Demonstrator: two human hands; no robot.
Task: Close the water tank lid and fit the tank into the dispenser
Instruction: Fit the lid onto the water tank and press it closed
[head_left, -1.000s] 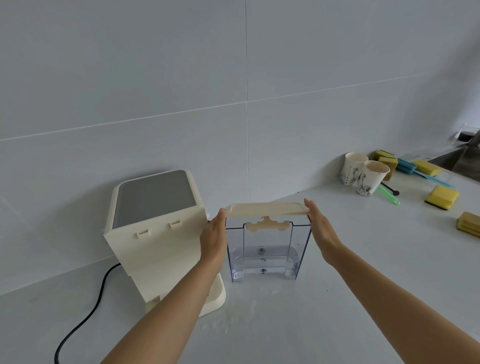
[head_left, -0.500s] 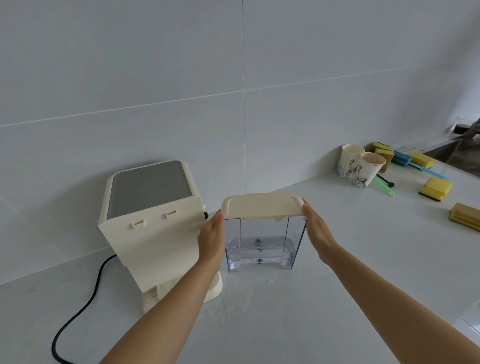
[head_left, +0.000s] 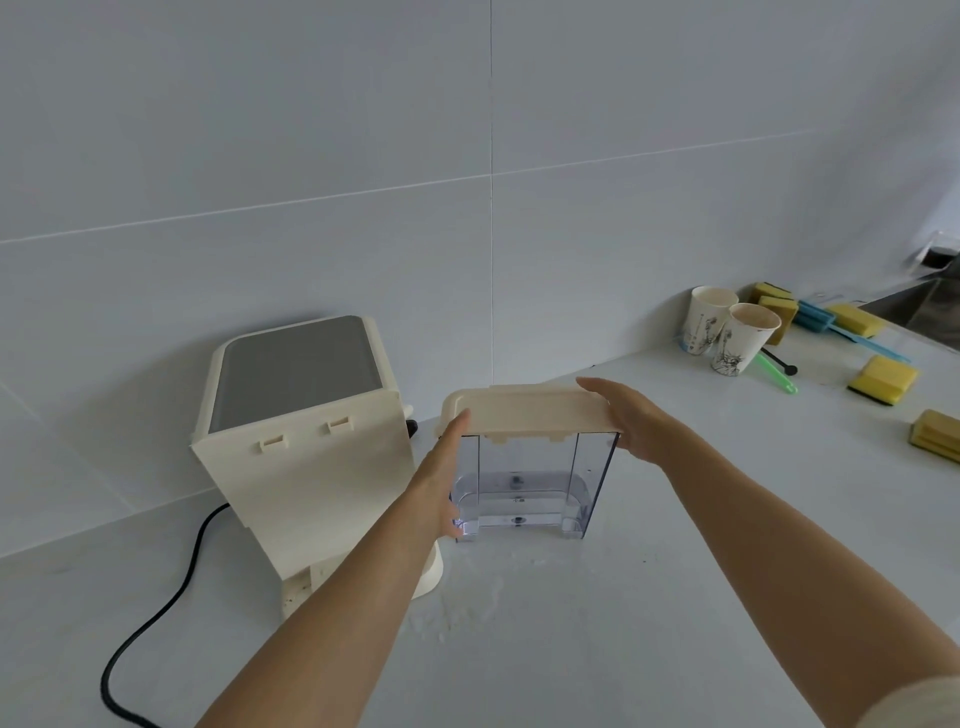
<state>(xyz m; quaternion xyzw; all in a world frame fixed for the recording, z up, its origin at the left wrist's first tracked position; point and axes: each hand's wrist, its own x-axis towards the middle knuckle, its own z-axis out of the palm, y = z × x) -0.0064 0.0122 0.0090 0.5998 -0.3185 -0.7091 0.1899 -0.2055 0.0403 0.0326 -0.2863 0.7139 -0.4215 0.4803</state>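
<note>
A clear plastic water tank (head_left: 524, 483) stands upright on the white counter, a little water in its bottom. A cream lid (head_left: 524, 410) lies flat on top of it. My left hand (head_left: 441, 467) presses flat against the tank's left side, fingertips at the lid's left end. My right hand (head_left: 631, 421) rests against the lid's right end and the tank's upper right corner. The cream dispenser (head_left: 301, 441) with a grey top stands just left of the tank, its flat back panel with two clips turned toward me.
A black power cord (head_left: 156, 613) runs from the dispenser across the counter at lower left. Two paper cups (head_left: 727, 338), several yellow sponges (head_left: 883, 382) and blue and green brushes lie at far right. A sink edge (head_left: 930, 306) shows beyond them. The tiled wall is behind.
The lid has dropped from slightly raised to seated flat on the tank. Both hands stayed at the tank's sides, and the view shifted a little.
</note>
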